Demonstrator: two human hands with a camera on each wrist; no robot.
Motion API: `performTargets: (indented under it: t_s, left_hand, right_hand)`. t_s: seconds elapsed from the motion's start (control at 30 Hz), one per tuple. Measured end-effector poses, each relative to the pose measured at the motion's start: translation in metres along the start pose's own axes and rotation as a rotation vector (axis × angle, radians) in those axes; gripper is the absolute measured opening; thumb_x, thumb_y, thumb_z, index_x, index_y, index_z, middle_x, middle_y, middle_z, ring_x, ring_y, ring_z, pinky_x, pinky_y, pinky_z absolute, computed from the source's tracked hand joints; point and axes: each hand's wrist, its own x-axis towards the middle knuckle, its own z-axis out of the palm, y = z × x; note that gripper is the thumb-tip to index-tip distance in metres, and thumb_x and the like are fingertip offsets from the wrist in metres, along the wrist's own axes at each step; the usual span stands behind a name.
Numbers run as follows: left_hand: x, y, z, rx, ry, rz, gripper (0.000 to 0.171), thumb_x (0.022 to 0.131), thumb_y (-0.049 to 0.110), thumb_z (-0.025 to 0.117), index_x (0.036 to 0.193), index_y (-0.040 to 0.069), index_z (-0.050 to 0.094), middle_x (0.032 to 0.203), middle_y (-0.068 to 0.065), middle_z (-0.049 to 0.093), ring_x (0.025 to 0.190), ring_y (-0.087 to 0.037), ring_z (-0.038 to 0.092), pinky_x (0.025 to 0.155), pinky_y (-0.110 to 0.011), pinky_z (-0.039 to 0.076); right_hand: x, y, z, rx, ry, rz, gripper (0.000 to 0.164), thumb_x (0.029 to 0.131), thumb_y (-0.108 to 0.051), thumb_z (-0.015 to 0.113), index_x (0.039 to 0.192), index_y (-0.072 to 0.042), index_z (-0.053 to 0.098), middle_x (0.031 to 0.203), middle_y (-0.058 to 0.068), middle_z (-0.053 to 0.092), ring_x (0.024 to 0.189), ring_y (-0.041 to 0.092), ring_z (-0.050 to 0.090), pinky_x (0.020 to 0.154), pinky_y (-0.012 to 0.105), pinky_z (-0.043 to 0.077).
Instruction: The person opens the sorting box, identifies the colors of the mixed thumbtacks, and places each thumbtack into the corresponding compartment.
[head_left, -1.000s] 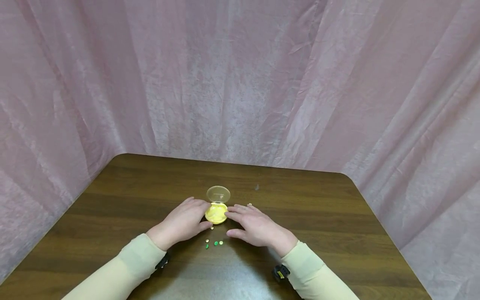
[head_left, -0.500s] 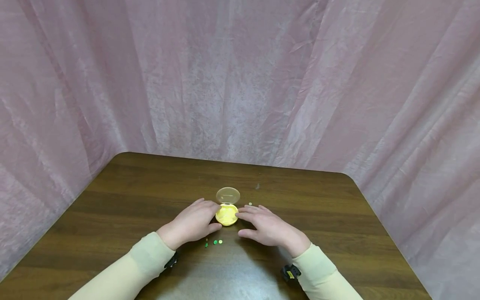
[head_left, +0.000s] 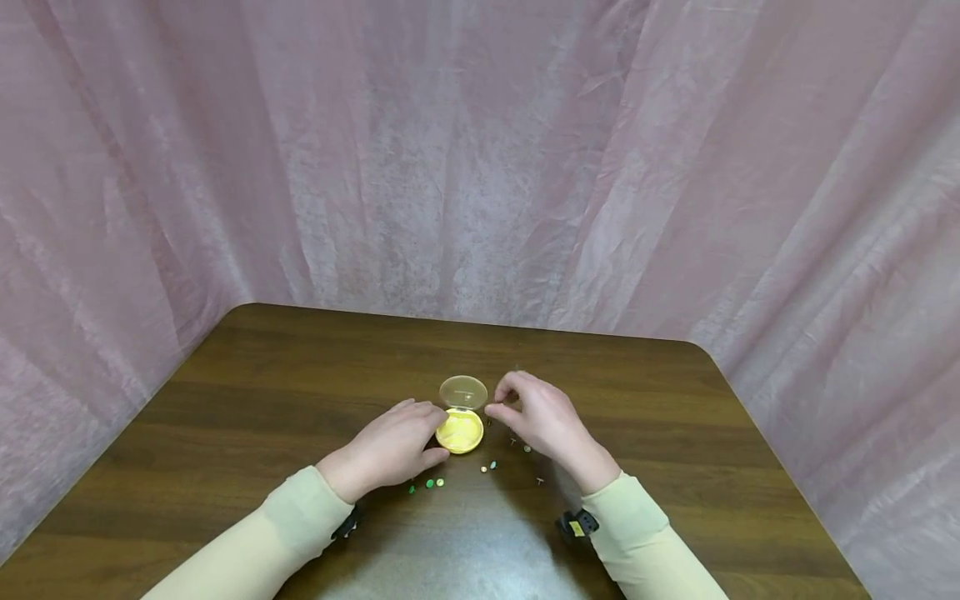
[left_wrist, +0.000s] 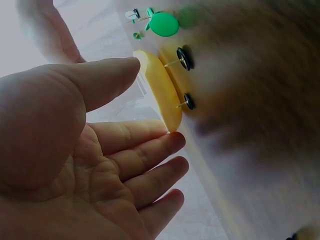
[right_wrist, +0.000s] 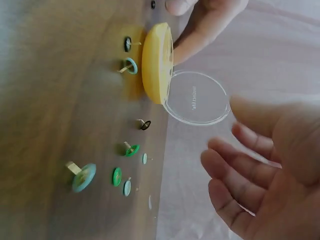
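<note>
A round yellow thumbtack case [head_left: 460,431] stands on the brown table, its clear hinged lid [head_left: 462,392] raised at the back. My left hand [head_left: 393,442] holds the case at its left side; in the left wrist view the thumb and forefinger span the yellow rim [left_wrist: 161,92]. Just right of the lid is my right hand [head_left: 543,412], fingers bent loosely. The right wrist view shows its thumb [right_wrist: 250,112] beside the lid's edge, perhaps touching, with nothing between thumb and fingers. Several thumbtacks lie around the case, among them a green one [right_wrist: 132,150] and a black-rimmed one [right_wrist: 128,44].
More loose tacks lie in front of the case, including a green tack [head_left: 430,483], and below the right hand, including one tack [head_left: 527,448] with a pale head. The wooden table [head_left: 675,467] has a pink curtain [head_left: 480,167] behind it.
The case has slid to the right with both hands. Since then my right hand has left the case's side and moved back beside the lid, and tacks now show where it was.
</note>
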Motion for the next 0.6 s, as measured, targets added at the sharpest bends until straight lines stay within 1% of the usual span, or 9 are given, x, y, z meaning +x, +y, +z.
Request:
performTargets:
  t_s: [0.07, 0.17, 0.23, 0.3, 0.37, 0.53, 0.6]
  left_hand:
    - [0.0, 0.0, 0.0, 0.011, -0.001, 0.0, 0.037, 0.089, 0.035, 0.072, 0.112, 0.008, 0.064, 0.106, -0.002, 0.063, 0.108, -0.023, 0.06, 0.106, -0.048, 0.035]
    - [-0.001, 0.003, 0.0, 0.013, -0.004, 0.003, 0.037, 0.09, 0.036, 0.071, 0.114, 0.008, 0.064, 0.109, -0.003, 0.064, 0.11, -0.023, 0.06, 0.106, -0.047, 0.035]
    - [-0.001, 0.005, 0.0, 0.006, 0.0, 0.012, 0.037, 0.09, 0.036, 0.071, 0.113, 0.007, 0.064, 0.11, -0.003, 0.064, 0.11, -0.023, 0.06, 0.105, -0.046, 0.036]
    - [-0.002, 0.008, -0.001, 0.001, 0.005, 0.024, 0.037, 0.09, 0.035, 0.071, 0.112, 0.007, 0.064, 0.109, -0.004, 0.064, 0.109, -0.023, 0.06, 0.104, -0.046, 0.037]
    - [-0.003, 0.009, -0.001, -0.005, 0.007, 0.03, 0.037, 0.09, 0.034, 0.072, 0.112, 0.006, 0.064, 0.109, -0.004, 0.064, 0.108, -0.024, 0.06, 0.104, -0.046, 0.037]
    - [-0.005, 0.008, -0.002, 0.002, 0.009, 0.03, 0.039, 0.09, 0.035, 0.072, 0.115, 0.006, 0.064, 0.11, -0.004, 0.064, 0.108, -0.023, 0.06, 0.104, -0.046, 0.037]
    - [-0.006, 0.007, -0.002, 0.01, 0.015, 0.031, 0.039, 0.09, 0.035, 0.072, 0.115, 0.006, 0.064, 0.109, -0.003, 0.064, 0.106, -0.023, 0.06, 0.102, -0.044, 0.039]
  right_hand:
    - [0.008, 0.0, 0.002, 0.039, 0.055, 0.074, 0.021, 0.087, -0.036, 0.075, 0.099, -0.021, 0.066, 0.092, -0.01, 0.066, 0.083, 0.007, 0.062, 0.074, 0.03, 0.047]
    - [0.016, 0.001, 0.006, 0.069, 0.054, 0.109, 0.024, 0.088, -0.031, 0.075, 0.108, -0.018, 0.07, 0.091, -0.012, 0.067, 0.081, 0.004, 0.062, 0.074, 0.029, 0.047]
    - [0.018, 0.003, 0.008, 0.065, 0.044, 0.109, 0.021, 0.089, -0.029, 0.074, 0.108, -0.019, 0.072, 0.089, -0.014, 0.067, 0.079, 0.003, 0.062, 0.074, 0.029, 0.046]
    - [0.019, 0.005, 0.011, 0.045, 0.042, 0.108, 0.016, 0.089, -0.028, 0.073, 0.103, -0.022, 0.074, 0.084, -0.017, 0.065, 0.076, 0.003, 0.06, 0.072, 0.029, 0.045]
    - [0.019, 0.007, 0.014, 0.023, 0.058, 0.093, 0.01, 0.09, -0.028, 0.072, 0.099, -0.025, 0.075, 0.083, -0.018, 0.065, 0.075, 0.005, 0.059, 0.071, 0.029, 0.045]
    - [0.02, 0.006, 0.02, -0.016, 0.097, 0.063, 0.007, 0.091, -0.026, 0.07, 0.095, -0.025, 0.076, 0.085, -0.016, 0.068, 0.074, 0.007, 0.059, 0.069, 0.03, 0.044]
    - [0.022, 0.005, 0.021, -0.038, 0.1, 0.06, 0.006, 0.091, -0.027, 0.07, 0.094, -0.026, 0.075, 0.083, -0.016, 0.067, 0.072, 0.007, 0.059, 0.067, 0.03, 0.044]
